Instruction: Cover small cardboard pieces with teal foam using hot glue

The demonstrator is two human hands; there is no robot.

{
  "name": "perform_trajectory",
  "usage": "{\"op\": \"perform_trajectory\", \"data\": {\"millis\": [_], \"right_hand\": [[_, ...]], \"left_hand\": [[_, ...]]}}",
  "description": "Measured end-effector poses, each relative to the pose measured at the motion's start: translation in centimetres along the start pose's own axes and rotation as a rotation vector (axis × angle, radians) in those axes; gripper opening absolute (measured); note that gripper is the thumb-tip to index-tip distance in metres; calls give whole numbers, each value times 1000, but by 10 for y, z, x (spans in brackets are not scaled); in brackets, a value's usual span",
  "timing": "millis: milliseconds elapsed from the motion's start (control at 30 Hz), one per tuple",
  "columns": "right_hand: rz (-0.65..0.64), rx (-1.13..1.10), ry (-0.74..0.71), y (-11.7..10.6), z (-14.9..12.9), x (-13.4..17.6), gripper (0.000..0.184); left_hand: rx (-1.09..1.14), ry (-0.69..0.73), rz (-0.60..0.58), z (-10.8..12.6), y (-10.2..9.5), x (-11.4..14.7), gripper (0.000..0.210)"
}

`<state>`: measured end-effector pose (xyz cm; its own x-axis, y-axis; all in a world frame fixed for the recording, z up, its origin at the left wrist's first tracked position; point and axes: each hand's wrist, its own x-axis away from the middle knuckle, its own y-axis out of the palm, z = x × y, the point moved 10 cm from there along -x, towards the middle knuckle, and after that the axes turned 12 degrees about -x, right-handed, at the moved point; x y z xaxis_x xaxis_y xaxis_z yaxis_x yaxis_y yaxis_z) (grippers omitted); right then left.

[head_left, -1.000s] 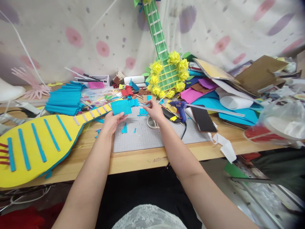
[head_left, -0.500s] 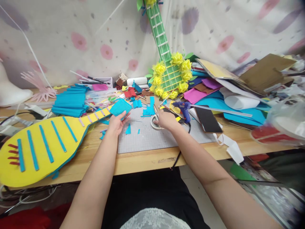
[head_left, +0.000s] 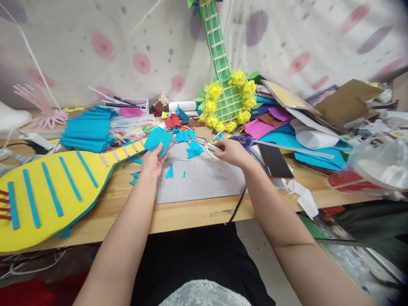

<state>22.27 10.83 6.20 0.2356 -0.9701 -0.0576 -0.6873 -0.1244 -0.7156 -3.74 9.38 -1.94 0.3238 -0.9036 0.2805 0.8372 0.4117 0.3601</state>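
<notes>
Between the thumb and fingers of my left hand (head_left: 153, 161) is a square of blue crepe paper (head_left: 158, 139). My right hand (head_left: 234, 152) grips the white handles of a pair of scissors (head_left: 210, 149), whose blades point left over the grey cutting mat (head_left: 204, 187). Blue paper scraps (head_left: 194, 149) lie just beside the blades, and a small blue offcut (head_left: 169, 171) rests on the mat nearer my left hand. Behind my right hand a blue glue gun (head_left: 246, 142) is partly hidden.
A yellow paper lute shape (head_left: 63, 187) with blue strips lies at left. At the back leans a green guitar shape (head_left: 229, 102) with yellow flowers. A black phone (head_left: 274, 159), paper piles (head_left: 287, 127) and a bagged bucket (head_left: 366, 170) stand to the right; pleated blue paper (head_left: 86, 129) lies back left.
My right hand has lifted the scissors from the mat and turned them so the blades point left. The scraps near them have shifted. My left hand still holds the blue paper.
</notes>
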Motion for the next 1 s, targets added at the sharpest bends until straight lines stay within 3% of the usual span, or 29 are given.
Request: {"op": "perform_trajectory", "data": {"millis": [133, 233, 333, 467, 633, 867, 1000], "right_hand": [[51, -560, 13, 33, 5, -23, 36], [17, -760, 9, 63, 1, -36, 42], [-66, -718, -1, 81, -8, -36, 42], [-297, -707, 82, 99, -12, -20, 45], [-388, -768, 114, 97, -7, -12, 51], [-596, -627, 99, 101, -22, -8, 56], [-601, -548, 68, 96, -26, -7, 60]], "left_hand": [[-38, -7, 16, 2, -2, 1, 11], [-18, -9, 22, 3, -4, 0, 11], [1, -20, 10, 3, -3, 1, 8], [-4, 3, -6, 7, 3, 5, 6], [-36, 63, -45, 10, 10, 8, 7], [-61, 56, -73, 6, 19, 14, 8], [-100, 47, -68, 6, 24, 20, 10]]}}
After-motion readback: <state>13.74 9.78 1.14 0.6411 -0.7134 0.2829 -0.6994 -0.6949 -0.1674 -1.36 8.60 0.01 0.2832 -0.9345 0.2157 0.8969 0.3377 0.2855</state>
